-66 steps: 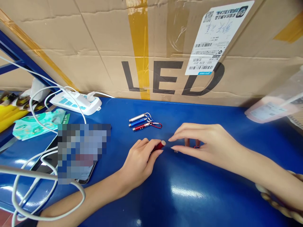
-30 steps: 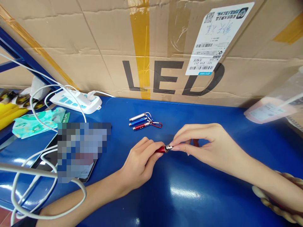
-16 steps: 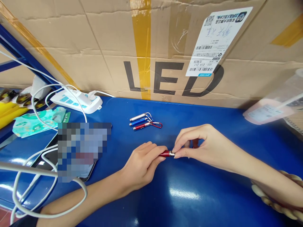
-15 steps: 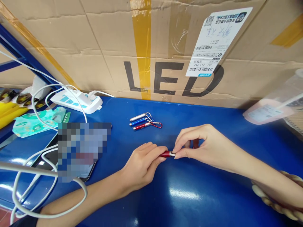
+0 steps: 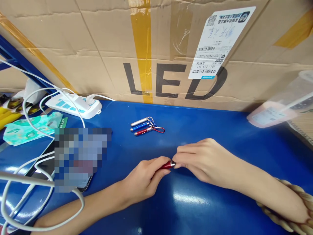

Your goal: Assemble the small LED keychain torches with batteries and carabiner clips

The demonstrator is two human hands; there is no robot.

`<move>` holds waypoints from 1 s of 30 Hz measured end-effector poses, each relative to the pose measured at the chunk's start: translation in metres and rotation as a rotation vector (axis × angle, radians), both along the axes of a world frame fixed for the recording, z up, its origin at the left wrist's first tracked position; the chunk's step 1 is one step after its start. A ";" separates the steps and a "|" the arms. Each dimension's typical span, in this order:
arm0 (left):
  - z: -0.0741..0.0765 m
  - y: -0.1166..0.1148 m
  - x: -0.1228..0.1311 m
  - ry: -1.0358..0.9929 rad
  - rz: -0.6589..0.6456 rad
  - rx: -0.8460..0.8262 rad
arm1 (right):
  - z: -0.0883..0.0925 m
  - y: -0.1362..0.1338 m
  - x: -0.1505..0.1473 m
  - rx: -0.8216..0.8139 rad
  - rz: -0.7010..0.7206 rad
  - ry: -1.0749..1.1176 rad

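A small red keychain flashlight [image 5: 167,165] with a silver end lies between my two hands, partly covered by fingers. My left hand [image 5: 144,178] is closed around its red body. At the silver end, the fingers of my right hand [image 5: 201,161] are pinched together, back of the hand up, so the fingertips are mostly hidden. Beyond my hands three more such flashlights lie side by side on the blue table [image 5: 117,143]: a silver one [image 5: 139,122], a blue one [image 5: 140,127] and a red one [image 5: 143,132], each with a clip.
A large cardboard box [image 5: 105,49] stands along the back. At left are a white power strip [image 5: 73,106], a green tissue pack [image 5: 31,127], a blurred-out phone [image 5: 83,156] and loose white cables [image 5: 41,225]. A translucent pinkish container [image 5: 271,114] stands at right.
My right hand has turned over, from thumb and fingers showing side-on to its back facing up, still at the flashlight's silver end. My left hand has moved slightly down and left in view.
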State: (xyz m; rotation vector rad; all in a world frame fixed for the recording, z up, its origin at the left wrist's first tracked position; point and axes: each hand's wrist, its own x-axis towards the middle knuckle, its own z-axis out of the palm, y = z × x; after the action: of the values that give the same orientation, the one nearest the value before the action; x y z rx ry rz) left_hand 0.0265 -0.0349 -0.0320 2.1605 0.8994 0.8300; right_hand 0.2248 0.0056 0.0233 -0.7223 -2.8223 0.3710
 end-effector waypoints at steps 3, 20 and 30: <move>-0.002 0.000 0.001 0.023 0.024 0.015 | -0.002 -0.006 -0.005 0.030 -0.053 -0.041; -0.005 0.008 -0.003 0.048 0.021 0.077 | 0.005 0.003 -0.002 -0.497 -0.241 -0.015; -0.005 0.008 -0.003 0.083 0.016 0.145 | 0.000 0.003 -0.003 -0.586 -0.232 0.034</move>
State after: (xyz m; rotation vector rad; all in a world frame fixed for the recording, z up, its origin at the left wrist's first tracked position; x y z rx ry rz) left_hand 0.0237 -0.0272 -0.0366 2.3306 0.9242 0.8413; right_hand 0.2218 0.0082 0.0230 -1.1195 -2.5563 1.1740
